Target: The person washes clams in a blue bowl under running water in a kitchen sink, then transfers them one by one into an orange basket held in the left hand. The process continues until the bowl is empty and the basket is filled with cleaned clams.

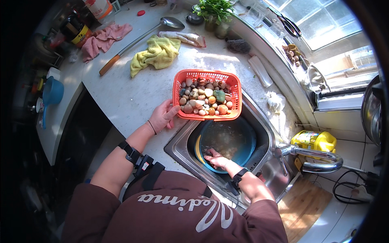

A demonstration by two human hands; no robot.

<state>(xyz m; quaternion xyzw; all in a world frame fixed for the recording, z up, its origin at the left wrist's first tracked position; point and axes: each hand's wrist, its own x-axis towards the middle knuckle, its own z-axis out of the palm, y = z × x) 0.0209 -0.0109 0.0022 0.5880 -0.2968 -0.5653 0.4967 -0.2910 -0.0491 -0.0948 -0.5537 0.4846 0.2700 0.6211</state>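
A red plastic basket (207, 118) full of pebbles (200, 98) of mixed colours is at the sink's far left edge, partly over the counter. My left hand (164, 114) grips its near left corner, thumb on the rim. Below it, a blue plastic basin (251, 145) stands in the stainless steel sink (179, 145), holding cloudy water with pale stones blurred at the bottom. My right hand (216, 158) reaches into the basin at its near left side. Something dark shows by its fingers; whether they hold it is unclear.
A chrome faucet (316, 155) juts out right of the sink, above a wooden cutting board (304, 206). Behind the basket lie a yellow cloth (156, 53) and a ladle (133, 45). A blue dipper (53, 91) stands on the left counter, across a dark gap.
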